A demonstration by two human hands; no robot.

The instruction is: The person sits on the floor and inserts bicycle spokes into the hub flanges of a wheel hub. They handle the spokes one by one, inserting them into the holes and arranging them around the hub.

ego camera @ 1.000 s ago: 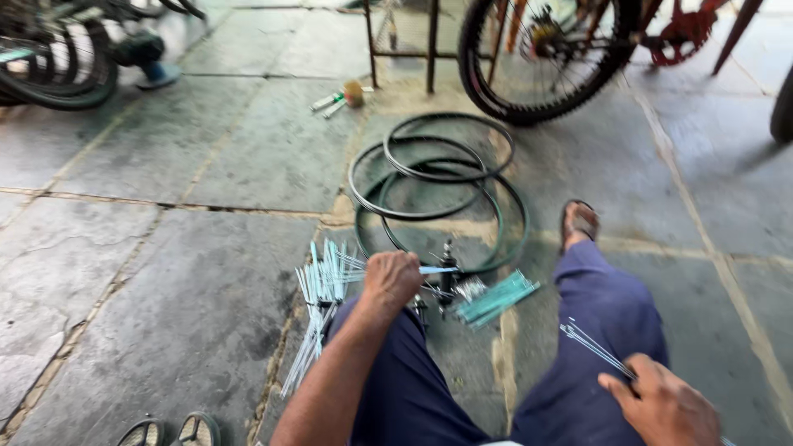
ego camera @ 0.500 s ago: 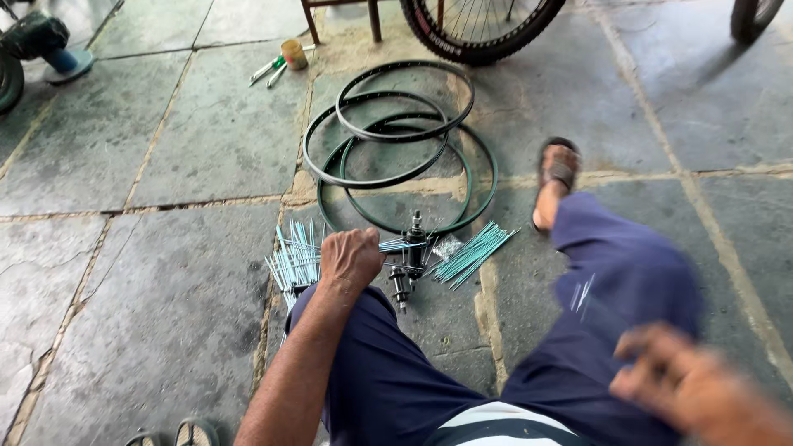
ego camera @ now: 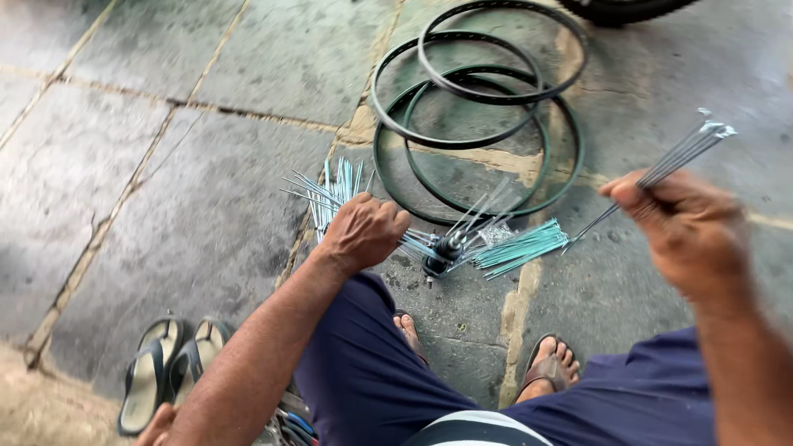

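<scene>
My left hand [ego camera: 362,231] is closed low over the stone floor, gripping a wheel hub [ego camera: 447,248] with thin spokes fanning out of it. My right hand [ego camera: 686,227] is raised at the right and pinches a bundle of metal spokes [ego camera: 684,153] that points up and to the right. A loose pile of pale blue-green spokes [ego camera: 522,247] lies on the floor between the two hands. More spokes [ego camera: 326,196] are spread out just beyond my left hand. My knees in dark blue trousers fill the bottom of the view.
Three bicycle wheel rims [ego camera: 477,116] lie overlapping on the stone floor [ego camera: 198,198] beyond the hub. A pair of sandals [ego camera: 169,367] sits at the lower left. My sandalled foot [ego camera: 549,367] rests below the spoke pile. A tyre edge [ego camera: 624,8] shows at the top.
My right hand has lifted from near my knee up to the right with the spoke bundle. The view has tilted down and closer. My left hand has stayed on the hub.
</scene>
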